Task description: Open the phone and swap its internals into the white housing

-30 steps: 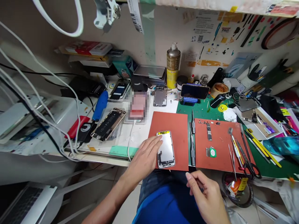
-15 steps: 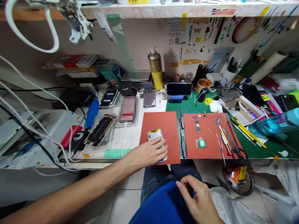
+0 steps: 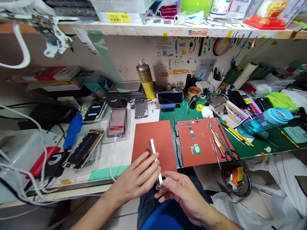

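Observation:
A slim phone (image 3: 152, 147) with a pale metal edge stands tilted on its side above the near part of the left red-brown mat (image 3: 141, 132). Its faces are mostly hidden from me. My left hand (image 3: 141, 174) is closed on it from the left, fingers laid over its upper edge. At the phone's lower end, my right hand (image 3: 179, 188) has its fingers curled around the corner, touching it. On the right mat (image 3: 203, 159) lie a narrow circuit board (image 3: 191, 131), a small green round piece (image 3: 197, 149), tweezers (image 3: 215, 152) and scissors (image 3: 231, 154).
Screwdrivers (image 3: 178, 151) lie between the mats. Leftward are an opened phone (image 3: 83, 148), a white cable (image 3: 112, 164) and a blue-handled tool (image 3: 73, 129). A spray can (image 3: 146, 80) stands behind, a blue bottle (image 3: 263, 119) lies right, and a shelf (image 3: 148, 28) overhangs the bench.
The phone, which lay flat on the left mat under my left hand, is now lifted and turned on edge. My right hand has come up from my lap to its lower end. The view shifted.

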`<state>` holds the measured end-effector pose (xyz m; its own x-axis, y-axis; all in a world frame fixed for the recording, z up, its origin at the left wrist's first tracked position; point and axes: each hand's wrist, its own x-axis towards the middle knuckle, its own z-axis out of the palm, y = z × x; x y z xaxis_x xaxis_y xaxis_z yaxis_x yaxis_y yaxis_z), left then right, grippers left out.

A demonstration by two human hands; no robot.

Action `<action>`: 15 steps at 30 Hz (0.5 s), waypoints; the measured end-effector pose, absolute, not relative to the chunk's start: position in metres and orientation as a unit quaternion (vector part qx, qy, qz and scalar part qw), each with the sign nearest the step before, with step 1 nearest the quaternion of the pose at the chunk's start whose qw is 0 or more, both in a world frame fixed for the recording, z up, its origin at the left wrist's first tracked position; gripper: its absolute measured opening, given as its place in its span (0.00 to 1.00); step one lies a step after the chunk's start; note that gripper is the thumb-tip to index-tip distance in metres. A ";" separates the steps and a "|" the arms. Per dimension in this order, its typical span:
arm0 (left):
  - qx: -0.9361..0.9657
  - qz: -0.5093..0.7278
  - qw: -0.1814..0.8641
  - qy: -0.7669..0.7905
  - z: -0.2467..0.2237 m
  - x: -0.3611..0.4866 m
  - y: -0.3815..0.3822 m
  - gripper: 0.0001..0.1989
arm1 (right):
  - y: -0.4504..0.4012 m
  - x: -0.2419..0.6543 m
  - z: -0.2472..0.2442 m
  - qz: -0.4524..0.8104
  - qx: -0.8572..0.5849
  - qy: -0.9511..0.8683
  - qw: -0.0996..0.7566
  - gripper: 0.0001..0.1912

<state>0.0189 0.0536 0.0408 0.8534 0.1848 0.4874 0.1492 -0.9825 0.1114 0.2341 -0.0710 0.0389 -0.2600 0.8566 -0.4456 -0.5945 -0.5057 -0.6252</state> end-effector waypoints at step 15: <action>0.753 0.457 0.274 0.386 0.009 0.033 0.029 0.33 | -0.041 0.234 0.060 0.629 -0.557 -0.369 0.397 0.17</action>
